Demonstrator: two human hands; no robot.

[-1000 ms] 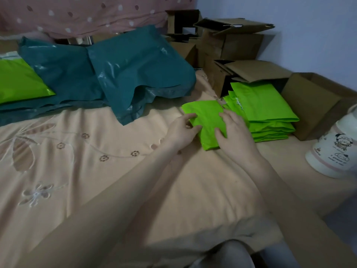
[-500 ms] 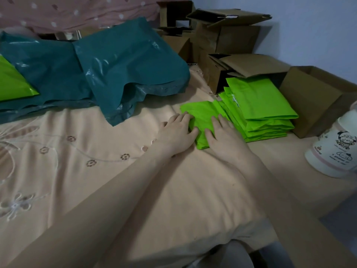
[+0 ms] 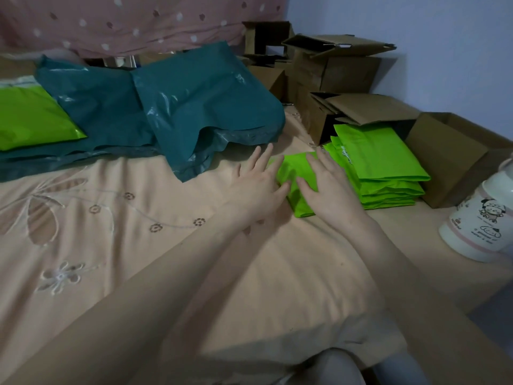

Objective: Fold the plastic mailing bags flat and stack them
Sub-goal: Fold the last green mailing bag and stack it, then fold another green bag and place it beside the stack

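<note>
1. Both palms lie spread and flat: the left hand [image 3: 259, 187] on the near-left edge of a folded green bag [image 3: 295, 187], the right hand [image 3: 326, 187] covering its right side.
2. The stack [image 3: 380, 165] sits just beyond the right hand.
3. Best practice: press outward to expel air, sharpening creases before stacking.

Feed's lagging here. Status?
Left hand and right hand open, flat on folded green bag. Stack just right of it. Path clear.
</note>
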